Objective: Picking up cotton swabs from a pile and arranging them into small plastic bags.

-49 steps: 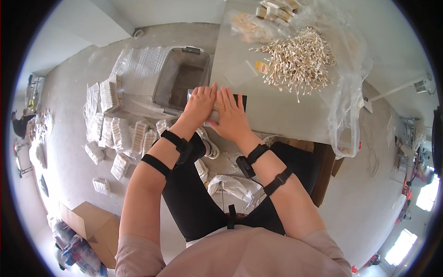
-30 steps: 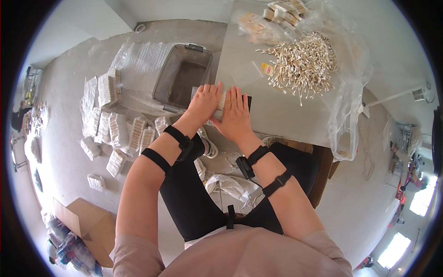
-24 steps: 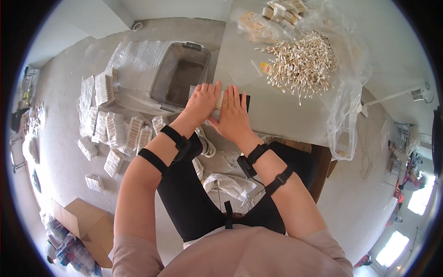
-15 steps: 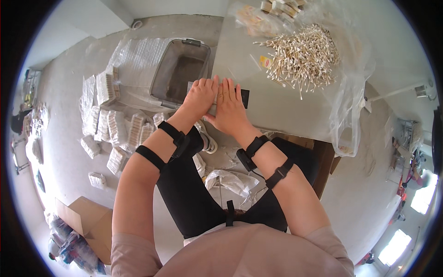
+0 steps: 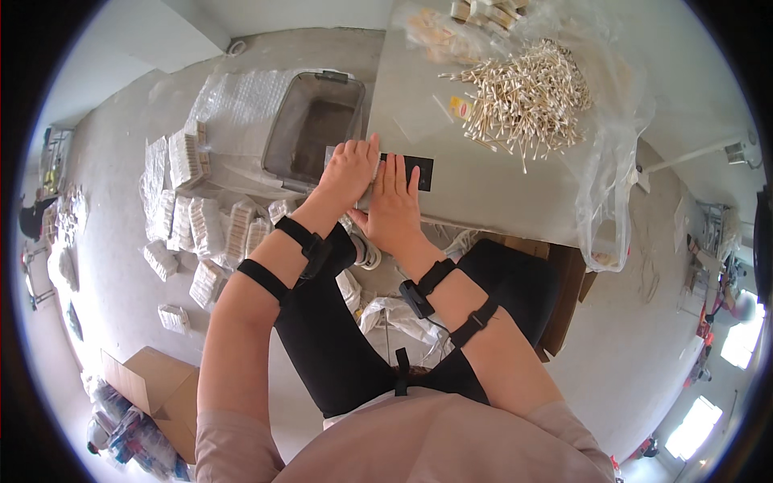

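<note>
Both the left hand and the right hand press flat, fingers outstretched, on a small clear packet at the table edge. The hands hide most of it. A black strip beside the packet is half covered by the right fingers.

Bare table lies open right of the 2 hands; the swab heap blocks farther back, the grey bin left.

Light: bright, even daylight, soft and pale over the desk and the floor.
Glare: blown-out patches at the lower right rim.
Shadows: faint, under the desk's near edge.
Distortion: strong fisheye bending, black vignette all around.
Focus: centre sharp, rim smeared.
</note>
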{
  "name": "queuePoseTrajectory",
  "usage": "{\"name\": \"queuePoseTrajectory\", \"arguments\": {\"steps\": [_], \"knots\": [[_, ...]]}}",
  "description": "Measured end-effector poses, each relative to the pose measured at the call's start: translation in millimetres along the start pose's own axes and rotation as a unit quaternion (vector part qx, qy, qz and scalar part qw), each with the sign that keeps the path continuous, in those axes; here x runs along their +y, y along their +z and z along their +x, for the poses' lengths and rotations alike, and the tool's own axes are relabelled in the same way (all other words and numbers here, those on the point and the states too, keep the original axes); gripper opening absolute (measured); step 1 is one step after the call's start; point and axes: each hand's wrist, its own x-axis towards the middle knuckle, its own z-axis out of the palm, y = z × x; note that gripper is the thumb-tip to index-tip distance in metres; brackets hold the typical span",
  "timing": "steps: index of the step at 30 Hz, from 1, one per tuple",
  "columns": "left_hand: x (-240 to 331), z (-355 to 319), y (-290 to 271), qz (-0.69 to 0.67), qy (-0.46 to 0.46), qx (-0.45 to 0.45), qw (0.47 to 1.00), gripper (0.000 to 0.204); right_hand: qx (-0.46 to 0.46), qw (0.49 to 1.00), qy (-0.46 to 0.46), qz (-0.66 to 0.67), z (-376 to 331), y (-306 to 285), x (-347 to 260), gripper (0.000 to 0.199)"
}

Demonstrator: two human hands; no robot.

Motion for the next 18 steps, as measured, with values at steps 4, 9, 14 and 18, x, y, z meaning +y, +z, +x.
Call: {"name": "queuePoseTrajectory", "arguments": {"steps": [4, 9, 14, 18], "knots": [[-3, -3, -2, 0.02, 0.014, 0.004, 1.0, 0.062, -0.003, 0.999, -0.034, 0.008, 1, 1, 23, 0.1], [2, -1, -8, 0.031, 0.016, 0.024, 0.999, 0.06, -0.022, 0.999, -0.047, -0.013, 12, -6, 26, 0.101], [1, -1, -1, -0.002, -0.009, 0.034, 0.999, 0.063, -0.05, 0.997, -0.049, -0.029, 15, -3, 18, 0.107], [-2, -4, -2, -0.007, 0.006, 0.039, 0.999, 0.066, -0.055, 0.997, -0.058, -0.01, 19, 0, 14, 0.111]]}}
